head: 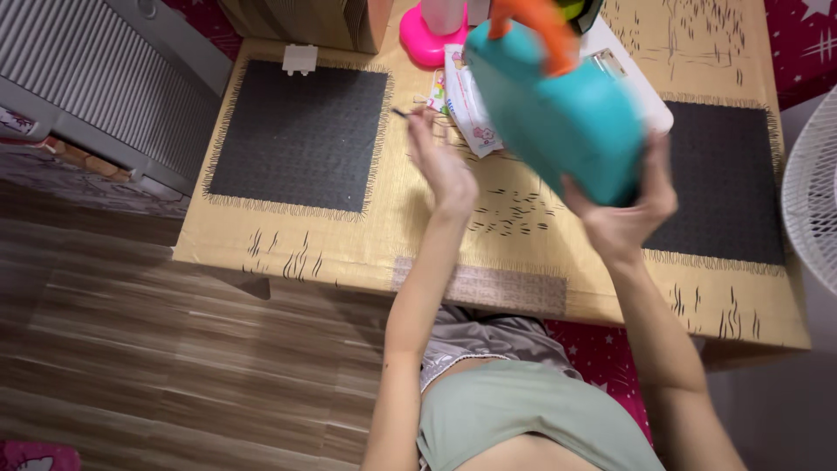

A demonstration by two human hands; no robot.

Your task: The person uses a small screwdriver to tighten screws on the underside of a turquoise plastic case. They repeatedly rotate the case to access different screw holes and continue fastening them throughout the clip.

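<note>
My right hand (621,220) grips the teal plastic toy with orange handle (558,109) aloft over the straw-patterned counter (349,244), while my left hand (443,170) pinches a thin dark stick (401,113), not yet touching it.

Left hand (445,170): your arm reaches forward, fingers pinched together.
Right hand (623,214): raised, palm up, fingers curled in a grip.
</note>
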